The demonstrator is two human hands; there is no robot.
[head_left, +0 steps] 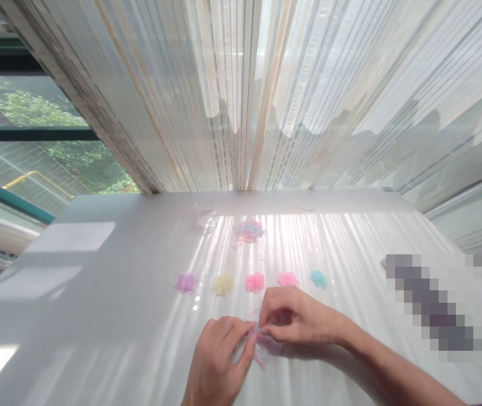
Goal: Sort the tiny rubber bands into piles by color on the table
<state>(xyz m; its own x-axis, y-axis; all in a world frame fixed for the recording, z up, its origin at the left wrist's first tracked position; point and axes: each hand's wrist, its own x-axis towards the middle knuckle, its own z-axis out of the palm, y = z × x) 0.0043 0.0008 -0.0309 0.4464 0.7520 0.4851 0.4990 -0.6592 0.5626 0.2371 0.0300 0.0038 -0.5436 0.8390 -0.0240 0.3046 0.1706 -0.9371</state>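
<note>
My left hand and my right hand meet low in the middle of the white table. Thumb and forefinger of each are pinched together, fingertips almost touching, on a loose tangle of thin pink, lilac and pale blue rubber bands. The exact bands between the fingertips are too small to make out. Beyond my hands runs a row of small single-colour heaps: a purple heap, a pale yellow heap, a coral-pink heap, a pink heap and a teal heap.
Farther back lies a mixed heap of bands, with a clear round container to its left. A blurred-out object lies at the right. Striped curtains hang behind the table; a window is at the left.
</note>
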